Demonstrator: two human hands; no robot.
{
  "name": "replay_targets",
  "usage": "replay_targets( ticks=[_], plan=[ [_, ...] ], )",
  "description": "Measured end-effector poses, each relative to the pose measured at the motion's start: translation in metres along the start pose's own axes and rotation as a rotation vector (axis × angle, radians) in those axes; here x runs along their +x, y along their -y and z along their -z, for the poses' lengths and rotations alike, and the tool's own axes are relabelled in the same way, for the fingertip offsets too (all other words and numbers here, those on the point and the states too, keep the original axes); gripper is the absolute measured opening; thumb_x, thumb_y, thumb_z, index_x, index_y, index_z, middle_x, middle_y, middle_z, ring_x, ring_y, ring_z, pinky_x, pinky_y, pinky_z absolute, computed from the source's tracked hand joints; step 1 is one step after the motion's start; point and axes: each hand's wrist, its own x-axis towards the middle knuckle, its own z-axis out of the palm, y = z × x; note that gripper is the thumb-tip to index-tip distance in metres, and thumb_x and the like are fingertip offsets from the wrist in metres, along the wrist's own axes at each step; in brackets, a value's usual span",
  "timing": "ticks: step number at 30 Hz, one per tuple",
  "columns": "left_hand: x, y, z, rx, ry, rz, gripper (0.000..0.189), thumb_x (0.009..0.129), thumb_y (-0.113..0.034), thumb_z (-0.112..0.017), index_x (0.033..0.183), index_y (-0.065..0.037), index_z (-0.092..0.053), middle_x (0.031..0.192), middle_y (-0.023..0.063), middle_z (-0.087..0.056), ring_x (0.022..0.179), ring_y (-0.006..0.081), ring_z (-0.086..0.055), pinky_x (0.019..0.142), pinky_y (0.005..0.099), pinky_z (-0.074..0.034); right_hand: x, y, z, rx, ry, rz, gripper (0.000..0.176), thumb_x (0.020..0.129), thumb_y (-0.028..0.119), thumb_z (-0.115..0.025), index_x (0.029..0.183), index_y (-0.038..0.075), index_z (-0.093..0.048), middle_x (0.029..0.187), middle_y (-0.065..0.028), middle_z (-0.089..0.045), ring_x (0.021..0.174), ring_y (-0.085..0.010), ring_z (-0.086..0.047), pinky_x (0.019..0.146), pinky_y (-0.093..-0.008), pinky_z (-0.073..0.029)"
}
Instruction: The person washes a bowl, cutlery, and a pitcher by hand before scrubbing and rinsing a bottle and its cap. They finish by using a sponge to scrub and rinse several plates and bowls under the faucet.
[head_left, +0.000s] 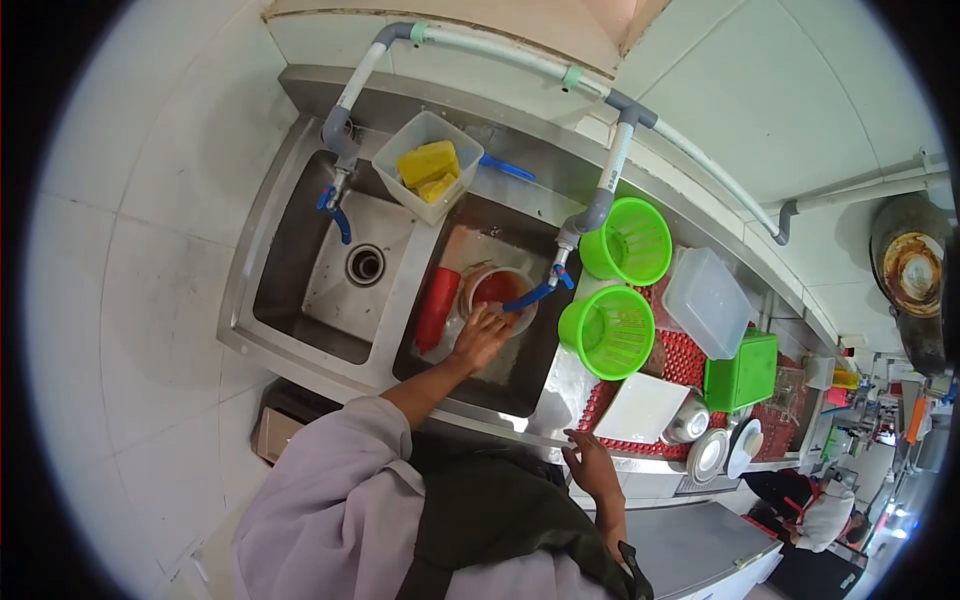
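My left hand [482,338] reaches into the right sink basin [480,390], its fingers closed over the near rim of a round, pale container [526,318]. The inside of this container looks red. Beside it in the basin lies a red squeeze bottle [436,310]. A blue hose [530,297] on the tap [562,270] hangs over the container. My right hand [592,465] is held near the front edge of the counter, with its fingers apart and nothing in them.
A clear tub [410,200] of yellow sponges [430,168] stands between the basins. Green baskets [607,335], a plastic box [706,300], a white board [641,408] and dishes sit to the right. White pipes [500,52] run overhead. Another person [825,515] stands far right.
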Motion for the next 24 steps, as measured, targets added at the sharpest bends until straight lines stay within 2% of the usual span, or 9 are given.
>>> replay_targets(
  ticks=[6, 8, 12, 14, 15, 17, 18, 20, 24],
  plan=[
    [0.008, 0.01, 0.022, -0.078, 0.113, 0.024, 0.053, 0.085, -0.016, -0.052, 0.137, -0.011, -0.045, 0.128, 0.0094, -0.053, 0.129, 0.0262, -0.042, 0.114, 0.0521, -0.013, 0.027, 0.031, -0.002, 0.006, 0.081, 0.1, 0.033, 0.085, 0.012, -0.061, 0.116, 0.002, -0.059, 0.107, -0.02, -0.062, 0.086, -0.0335, -0.063, 0.078, -0.0395, -0.05],
    [0.006, 0.013, 0.036, -0.246, 0.308, 0.111, 0.056, 0.081, -0.012, -0.056, 0.136, -0.011, -0.045, 0.138, 0.0103, -0.045, 0.134, 0.0292, -0.035, 0.112, 0.059, -0.011, 0.042, 0.044, -0.004, 0.017, 0.114, 0.083, 0.032, 0.087, 0.011, -0.06, 0.118, 0.002, -0.058, 0.106, -0.019, -0.062, 0.087, -0.0304, -0.064, 0.077, -0.0371, -0.051],
    [-0.018, 0.021, 0.034, -0.3, 0.156, 0.096, 0.067, 0.082, -0.016, -0.056, 0.144, -0.012, -0.031, 0.137, 0.0139, -0.045, 0.136, 0.0275, -0.031, 0.11, 0.062, -0.011, 0.094, 0.051, -0.038, 0.526, 0.152, 0.146, 0.035, 0.09, 0.005, -0.054, 0.125, 0.003, -0.052, 0.108, -0.0125, -0.06, 0.091, -0.0205, -0.063, 0.075, -0.0304, -0.05],
    [-0.017, 0.017, 0.056, -0.381, -0.123, 0.341, 0.069, 0.077, -0.009, -0.06, 0.141, -0.009, -0.034, 0.139, 0.0168, -0.042, 0.135, 0.0299, -0.032, 0.112, 0.0569, -0.015, 0.129, 0.07, -0.047, 0.937, 0.144, -0.012, 0.042, 0.09, -0.001, -0.048, 0.132, 0.003, -0.044, 0.118, -0.0118, -0.054, 0.095, -0.0178, -0.061, 0.076, -0.0294, -0.05],
    [-0.015, 0.018, 0.053, -0.384, -0.122, 0.345, 0.069, 0.077, -0.009, -0.06, 0.141, -0.009, -0.034, 0.139, 0.0168, -0.042, 0.135, 0.0299, -0.032, 0.112, 0.0569, -0.015, 0.148, 0.076, -0.052, 0.943, 0.041, -0.058, 0.046, 0.089, -0.002, -0.047, 0.134, 0.003, -0.041, 0.122, -0.0126, -0.051, 0.096, -0.0183, -0.061, 0.076, -0.0293, -0.05],
    [-0.011, 0.025, 0.038, -0.615, -0.474, 0.746, 0.063, 0.076, -0.004, -0.059, 0.135, -0.005, -0.04, 0.136, 0.0192, -0.044, 0.13, 0.0345, -0.039, 0.109, 0.0498, -0.028, 0.183, 0.081, -0.06, 0.942, -0.057, -0.108, 0.049, 0.089, -0.004, -0.045, 0.136, 0.004, -0.037, 0.126, -0.0133, -0.049, 0.097, -0.0187, -0.06, 0.076, -0.0292, -0.05],
    [-0.01, 0.033, 0.029, -0.617, -0.475, 0.755, 0.063, 0.076, -0.004, -0.059, 0.135, -0.005, -0.04, 0.136, 0.0192, -0.044, 0.13, 0.0345, -0.039, 0.109, 0.0498, -0.028, 0.199, 0.084, -0.061, 1.105, -0.063, -0.155, 0.044, 0.09, -0.001, -0.046, 0.133, 0.004, -0.04, 0.121, -0.0126, -0.052, 0.099, -0.0179, -0.06, 0.078, -0.0284, -0.05],
    [-0.009, 0.052, 0.005, -0.924, -0.326, 1.144, 0.065, 0.075, 0.001, -0.056, 0.137, -0.006, -0.036, 0.122, 0.0241, -0.054, 0.117, 0.0397, -0.052, 0.098, 0.0463, -0.041, 0.221, 0.075, -0.07, 1.261, -0.06, -0.204, 0.039, 0.091, 0.001, -0.046, 0.13, 0.004, -0.043, 0.117, -0.0119, -0.055, 0.1, -0.0171, -0.059, 0.079, -0.0276, -0.05],
    [-0.014, 0.072, -0.028, -1.006, -0.122, 1.009, 0.064, 0.073, 0.004, -0.057, 0.132, -0.005, -0.035, 0.1, 0.0208, -0.063, 0.097, 0.0364, -0.063, 0.082, 0.0402, -0.051, 0.242, 0.06, -0.078, 1.187, -0.117, -0.178, 0.032, 0.09, 0.004, -0.052, 0.122, 0.006, -0.048, 0.109, -0.0078, -0.059, 0.094, -0.0166, -0.061, 0.076, -0.0278, -0.049]
  ],
)
